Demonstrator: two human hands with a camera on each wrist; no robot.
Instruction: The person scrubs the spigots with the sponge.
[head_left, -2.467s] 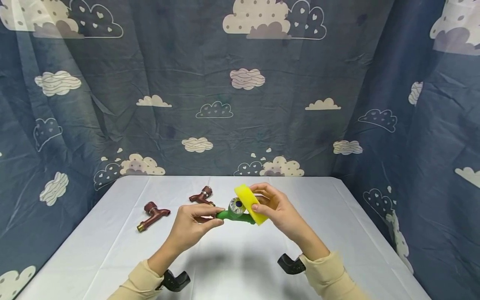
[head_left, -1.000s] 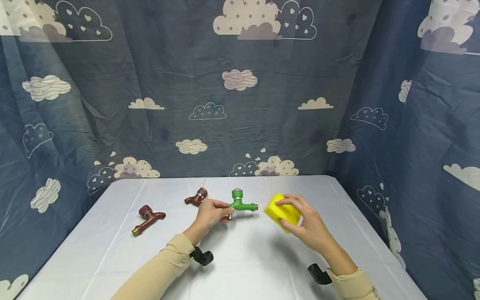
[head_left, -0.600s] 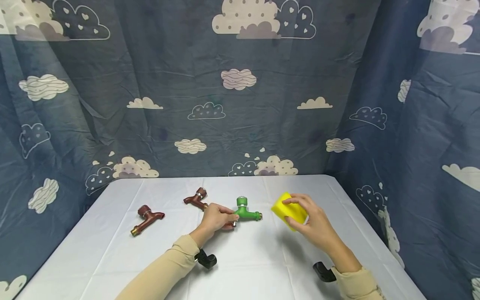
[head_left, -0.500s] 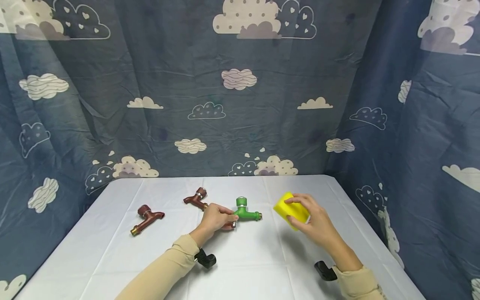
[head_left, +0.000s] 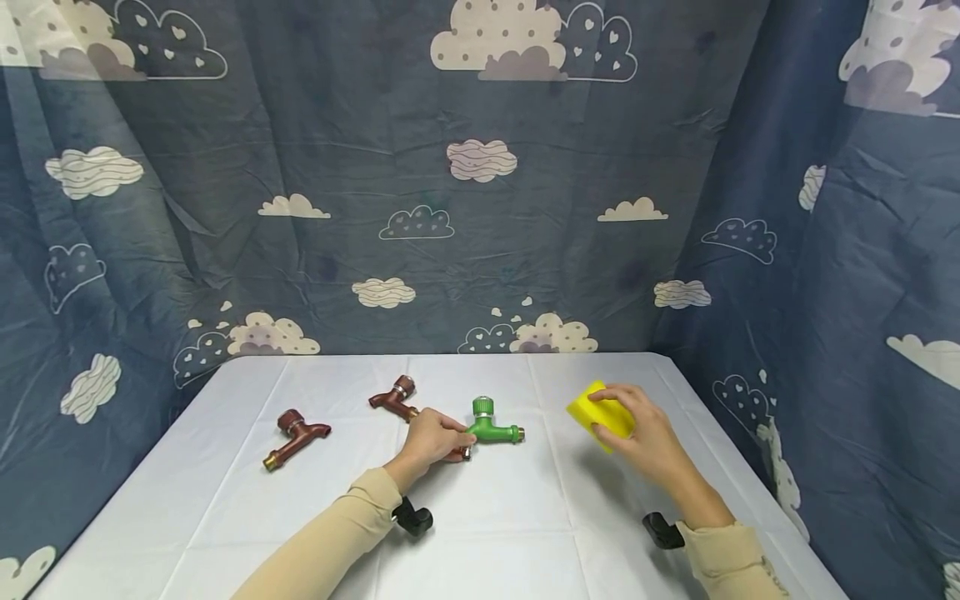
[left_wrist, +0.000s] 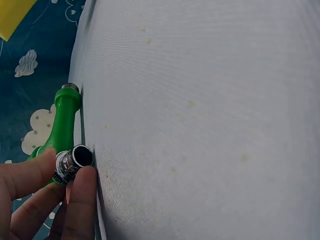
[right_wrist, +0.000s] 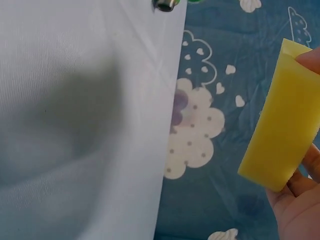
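My left hand (head_left: 429,440) pinches a green tap (head_left: 493,432) by its spout end, just at the white tabletop. The tap's green knob stands up and its threaded end points right. In the left wrist view, thumb and fingertips close round the tap's silver nozzle (left_wrist: 82,156). To the right, my right hand (head_left: 651,433) grips a yellow sponge (head_left: 603,414) between thumb and fingers, raised over the table. The right wrist view shows the sponge (right_wrist: 280,120) as a thick block, with part of the hand out of frame.
Two brown taps lie on the white table (head_left: 480,550): one brown tap (head_left: 295,439) at the left, another brown tap (head_left: 393,397) farther back, partly behind the left hand. A blue curtain (head_left: 330,125) with cloud prints surrounds the back and sides.
The sponge was against the green tap in midair; it has since moved away to the right. My left hand has turned the tap knob-up and lowered it to the table.
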